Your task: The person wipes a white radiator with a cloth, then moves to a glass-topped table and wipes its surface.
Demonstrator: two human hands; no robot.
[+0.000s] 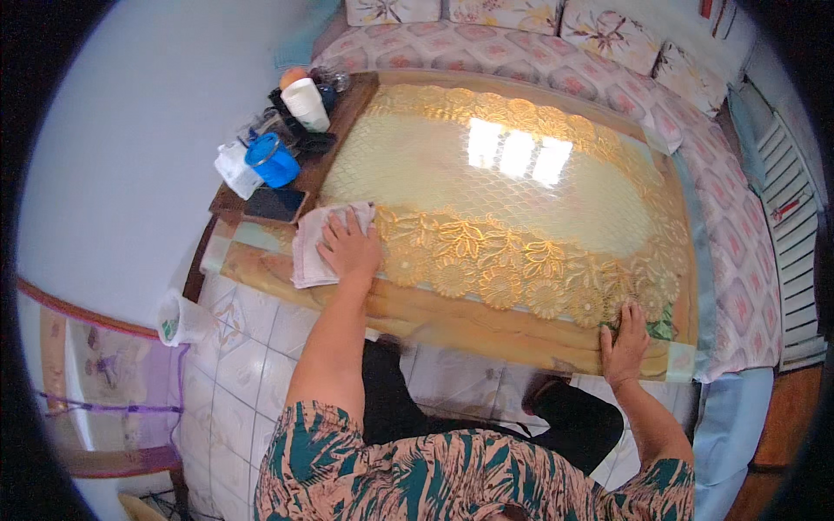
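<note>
A pale pink cloth (310, 252) is spread at the left end of the low table, close to its front edge. My left hand (352, 247) presses flat on the cloth with its fingers stretched out. A clear cover with a gold flower pattern (499, 252) lies over the tabletop. Near the front right corner, my right hand (625, 343) rests on the table, its fingers extended and nothing visible in it. Beside its fingers a small green thing (663, 324) shows; its kind cannot be made out.
A dark phone (274, 205), a blue cup (272, 160), white tissues (236, 170) and stacked white paper cups (305, 102) crowd the table's left end. A patterned sofa (738, 252) wraps the far and right sides. A white bin (184, 319) stands on the tiled floor at left.
</note>
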